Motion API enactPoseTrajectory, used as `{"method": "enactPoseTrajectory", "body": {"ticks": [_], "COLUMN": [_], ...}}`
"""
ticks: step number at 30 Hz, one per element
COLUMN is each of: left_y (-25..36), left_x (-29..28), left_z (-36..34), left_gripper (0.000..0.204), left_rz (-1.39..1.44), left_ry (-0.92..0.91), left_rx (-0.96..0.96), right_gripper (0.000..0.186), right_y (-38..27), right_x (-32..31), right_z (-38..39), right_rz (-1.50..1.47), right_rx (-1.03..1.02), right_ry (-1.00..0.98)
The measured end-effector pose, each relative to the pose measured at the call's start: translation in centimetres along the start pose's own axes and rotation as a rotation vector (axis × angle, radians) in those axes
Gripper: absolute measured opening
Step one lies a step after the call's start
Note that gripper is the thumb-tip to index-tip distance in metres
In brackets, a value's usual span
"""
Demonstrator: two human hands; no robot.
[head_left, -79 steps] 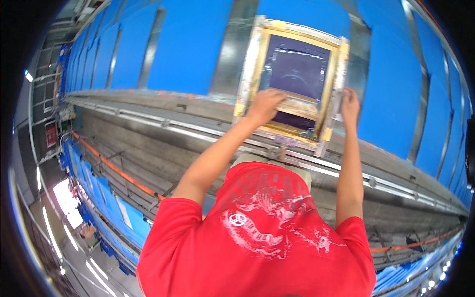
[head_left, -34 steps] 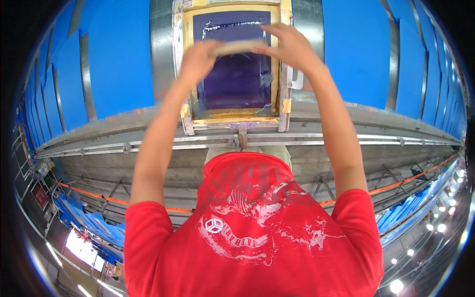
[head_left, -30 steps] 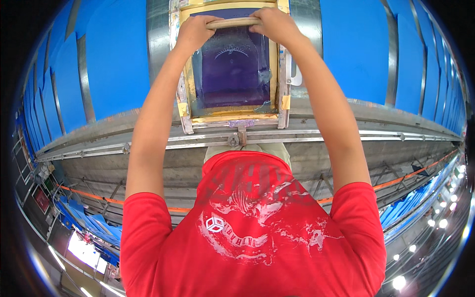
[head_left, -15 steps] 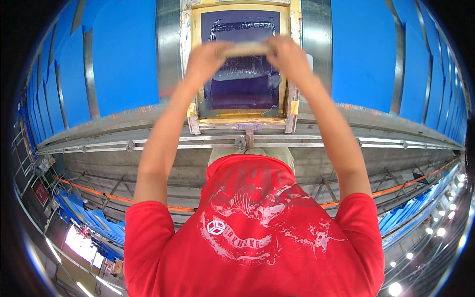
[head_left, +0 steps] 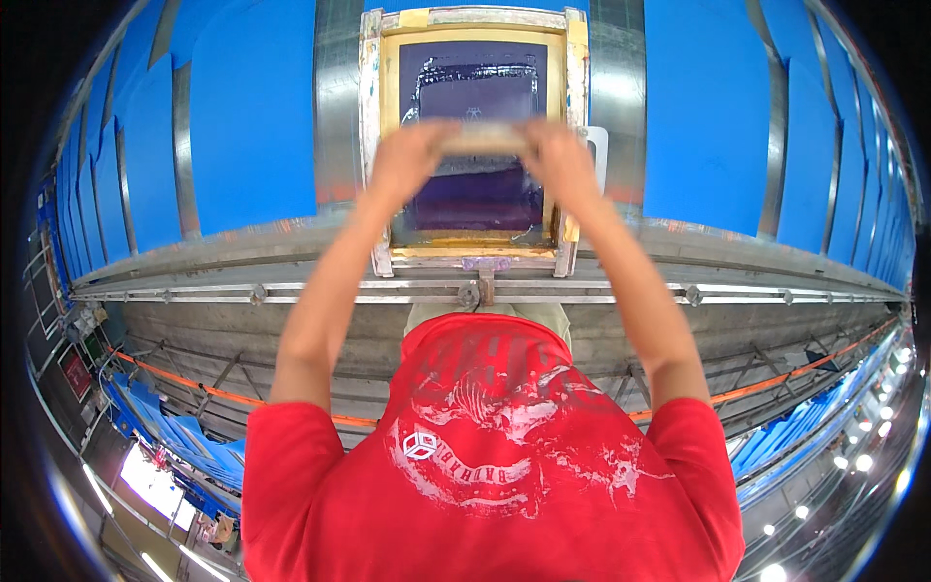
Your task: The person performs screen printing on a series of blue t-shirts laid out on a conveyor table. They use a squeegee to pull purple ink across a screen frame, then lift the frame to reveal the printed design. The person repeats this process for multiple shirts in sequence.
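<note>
Both my hands grip one pale squeegee [head_left: 483, 139] from its two ends, level across a printing screen. My left hand [head_left: 409, 158] is closed round the left end and my right hand [head_left: 557, 160] round the right end; motion blurs the fingers a little. Under the squeegee lies the dark purple mesh of the screen [head_left: 441, 94], set in a worn, taped yellowish frame [head_left: 390, 87]. Glossy wet ink [head_left: 477, 71] forms a line near the mesh's far side. The squeegee's blade edge cannot be made out.
Blue sheets [head_left: 252, 116] line the long table on both sides, with metal strips between them. A white handle-like piece [head_left: 597, 155] juts out beside the frame's right side. A metal rail [head_left: 349, 291] runs along the table's near edge, in front of my body.
My hands have drawn the squeegee toward me, from the upper part of the mesh to about its middle. The whole scene sits slightly lower in view.
</note>
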State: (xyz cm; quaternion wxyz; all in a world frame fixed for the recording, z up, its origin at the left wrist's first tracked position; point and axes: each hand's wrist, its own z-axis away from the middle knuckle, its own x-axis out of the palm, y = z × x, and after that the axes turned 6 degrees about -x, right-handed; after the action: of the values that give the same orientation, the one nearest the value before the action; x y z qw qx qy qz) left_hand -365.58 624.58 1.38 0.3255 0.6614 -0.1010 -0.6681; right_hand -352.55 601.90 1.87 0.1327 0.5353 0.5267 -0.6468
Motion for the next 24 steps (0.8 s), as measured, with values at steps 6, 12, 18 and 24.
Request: {"method": "enactPoseTrajectory", "body": {"ticks": [6,12,18,24], "left_y": [-0.2,-0.1,0.5,1.8], "left_x": [-2.4,2.2,4.6,4.0], "left_z": [-12.4,-0.4,8.2,8.2], "left_gripper": [0.041,0.042,0.051,0.053], "left_rz": [-0.161,-0.075,-0.011,-0.029], "left_ry": [-0.067,0.024,0.122,0.033], "left_rx": [-0.057,0.047,0.09,0.053], "right_gripper": [0.033,0.044,0.05,0.031], "right_y": [6.6,1.3,-0.3,10.6], "right_x": [-0.4,2.4,0.6,1.4], "right_z": [-10.4,2.6,8.0,5.2], "right_rz": [0.032,-0.065,-0.276,-0.196], "right_rx": [0.082,0.038,-0.048,0.514], "right_ry": [-0.03,0.048,-0.059,0.352]}}
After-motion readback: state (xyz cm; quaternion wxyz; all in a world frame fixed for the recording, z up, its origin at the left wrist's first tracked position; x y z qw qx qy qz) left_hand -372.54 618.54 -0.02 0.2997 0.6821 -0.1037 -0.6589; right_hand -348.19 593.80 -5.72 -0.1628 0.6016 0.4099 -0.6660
